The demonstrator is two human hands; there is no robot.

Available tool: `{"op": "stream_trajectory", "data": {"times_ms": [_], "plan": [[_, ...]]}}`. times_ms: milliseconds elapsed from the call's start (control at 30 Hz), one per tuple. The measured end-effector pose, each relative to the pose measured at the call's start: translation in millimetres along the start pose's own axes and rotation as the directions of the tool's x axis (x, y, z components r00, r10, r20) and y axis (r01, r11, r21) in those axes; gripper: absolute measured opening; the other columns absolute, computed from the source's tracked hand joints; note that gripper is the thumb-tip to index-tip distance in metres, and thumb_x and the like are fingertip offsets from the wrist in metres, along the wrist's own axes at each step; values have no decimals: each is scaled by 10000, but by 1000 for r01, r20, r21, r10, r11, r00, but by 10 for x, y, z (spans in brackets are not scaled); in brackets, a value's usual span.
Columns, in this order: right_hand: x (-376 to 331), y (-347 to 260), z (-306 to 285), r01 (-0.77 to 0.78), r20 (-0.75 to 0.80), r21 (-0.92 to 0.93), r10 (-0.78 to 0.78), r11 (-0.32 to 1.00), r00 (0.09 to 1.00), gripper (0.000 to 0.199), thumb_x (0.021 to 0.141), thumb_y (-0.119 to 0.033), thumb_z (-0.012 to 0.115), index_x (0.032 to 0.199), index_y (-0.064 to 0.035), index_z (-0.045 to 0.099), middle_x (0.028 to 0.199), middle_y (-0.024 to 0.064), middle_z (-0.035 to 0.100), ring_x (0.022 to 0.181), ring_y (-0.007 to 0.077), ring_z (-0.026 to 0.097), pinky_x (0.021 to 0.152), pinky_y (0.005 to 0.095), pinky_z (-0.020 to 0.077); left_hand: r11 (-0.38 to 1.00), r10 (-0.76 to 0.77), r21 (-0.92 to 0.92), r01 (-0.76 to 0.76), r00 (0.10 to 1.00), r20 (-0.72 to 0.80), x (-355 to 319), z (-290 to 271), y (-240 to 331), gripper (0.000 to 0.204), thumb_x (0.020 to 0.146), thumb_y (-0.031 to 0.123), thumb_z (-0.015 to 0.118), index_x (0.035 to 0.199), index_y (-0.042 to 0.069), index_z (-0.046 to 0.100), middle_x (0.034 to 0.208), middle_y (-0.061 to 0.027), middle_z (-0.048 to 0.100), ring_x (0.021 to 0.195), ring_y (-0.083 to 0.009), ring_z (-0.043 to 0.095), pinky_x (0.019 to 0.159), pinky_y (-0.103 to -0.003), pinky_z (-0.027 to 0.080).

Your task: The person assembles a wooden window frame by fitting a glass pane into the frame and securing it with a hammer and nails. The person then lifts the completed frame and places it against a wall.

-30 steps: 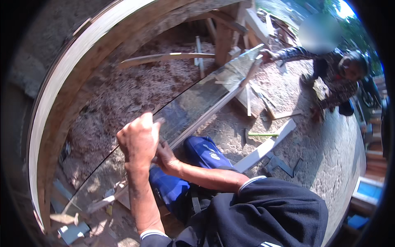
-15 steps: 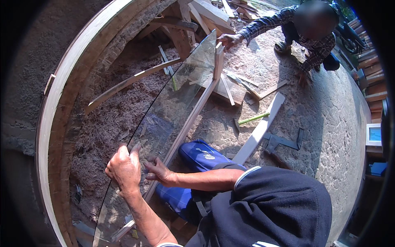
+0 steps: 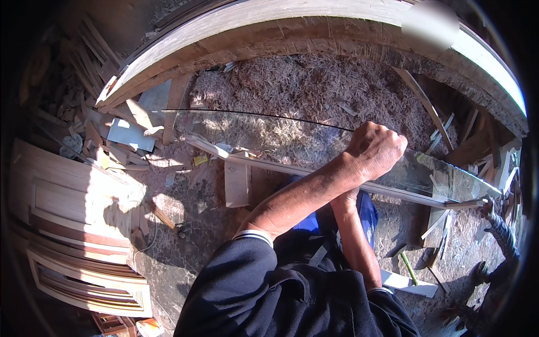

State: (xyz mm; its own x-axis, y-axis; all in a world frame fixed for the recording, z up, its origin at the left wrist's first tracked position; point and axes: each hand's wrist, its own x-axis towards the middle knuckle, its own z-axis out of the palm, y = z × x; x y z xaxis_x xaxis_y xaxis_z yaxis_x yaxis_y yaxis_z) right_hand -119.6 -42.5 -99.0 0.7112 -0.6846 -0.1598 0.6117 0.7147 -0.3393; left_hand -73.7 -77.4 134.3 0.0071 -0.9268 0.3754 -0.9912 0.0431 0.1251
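Note:
A long pane of clear glass (image 3: 269, 137) with a curved dark edge lies across a pale wooden strip (image 3: 281, 167). My left hand (image 3: 377, 149) is closed over the pane's far edge, right of the middle; whatever its fingers hold is hidden beneath the knuckles. My right hand (image 3: 345, 196) is below it, beside the wooden strip, with its fingers covered by my left hand and wrist. Another person's hand (image 3: 487, 206) touches the right end of the strip and pane.
A thick curved wooden piece (image 3: 252, 48) arches along the far side, above heaped wood shavings (image 3: 331, 84). Panelled wooden doors (image 3: 62, 202) and offcuts are at left. A blue bag (image 3: 368, 216) lies under my arms. A green-handled hammer (image 3: 409, 268) rests at lower right.
My view has swung round, so the pane now runs left to right. My left hand now covers the right hand's fingers. The other person's hand stays by the strip's end.

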Motion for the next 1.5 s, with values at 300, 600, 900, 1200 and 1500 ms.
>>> {"op": "stream_trajectory", "data": {"times_ms": [300,600,900,1200,1500], "plan": [[-3,-16,-37,2,61,-7,-2,1000,998,929,821,-643,750,1449,-32,443,1362,99,589,1266,261,569,1077,429,487,1000,-6,-19,8,998,65,44,-2,-24,214,836,269,759,835,61,712,738,-135,731,741,-278,761,620,-393,605],[-59,-44,21,-42,27,-56,44,998,999,1085,652,-752,790,1430,-64,476,1338,74,609,1241,263,587,1065,446,503,1000,-8,24,8,1000,-16,42,-1,12,90,793,166,710,772,111,777,713,-81,748,696,-213,760,580,-357,601],[-172,-50,130,-3,23,-86,5,996,1000,1021,683,-764,759,1410,-94,505,1301,66,628,1212,261,598,1045,446,509,1000,20,8,-21,999,45,78,-40,29,130,817,201,711,838,77,743,724,-114,738,707,-235,762,594,-375,604],[-68,-3,-72,-30,80,-40,33,999,996,939,765,-726,734,1418,-96,496,1324,76,610,1212,258,595,1043,430,506,1000,8,-18,-8,1000,-3,74,-66,68,131,818,185,697,824,64,748,726,-120,742,707,-236,761,593,-373,606],[36,11,-294,-35,100,1,35,999,994,908,813,-688,727,1447,-91,466,1365,80,581,1237,259,584,1055,425,497,998,-2,-59,-1,999,-48,-44,34,-83,130,803,212,744,785,83,733,720,-120,735,714,-259,758,622,-391,605]]}}
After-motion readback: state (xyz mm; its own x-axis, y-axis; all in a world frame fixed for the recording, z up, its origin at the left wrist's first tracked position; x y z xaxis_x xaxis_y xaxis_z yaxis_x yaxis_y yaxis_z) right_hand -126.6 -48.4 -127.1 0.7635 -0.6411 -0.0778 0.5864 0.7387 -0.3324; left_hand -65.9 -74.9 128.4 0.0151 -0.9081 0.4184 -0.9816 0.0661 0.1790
